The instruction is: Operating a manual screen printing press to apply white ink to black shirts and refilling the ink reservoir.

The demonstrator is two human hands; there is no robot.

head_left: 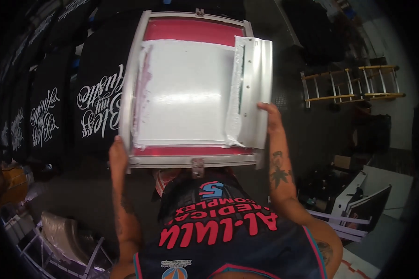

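Note:
A screen printing frame [137, 88] with metal sides is in front of my body, its mesh red at the far and near ends. White ink [186, 93] covers most of the mesh. A wide metal squeegee [256, 93] lies along the frame's right side, white ink thick on its inner edge. My left hand [118, 156] grips the frame's near left side, its fingers mostly hidden underneath. At the right side my right hand [273, 119] is closed around the edge, thumb against the squeegee's outer edge; its other fingers are hidden.
Black fabric pieces [97, 83] with white lettering lie in rows at the left. A yellow-railed ladder [354, 83] is at the right. Lower right stands a white cabinet-like unit [365, 186]. A plastic-wrapped chair-like thing [63, 235] and metal bars are at lower left.

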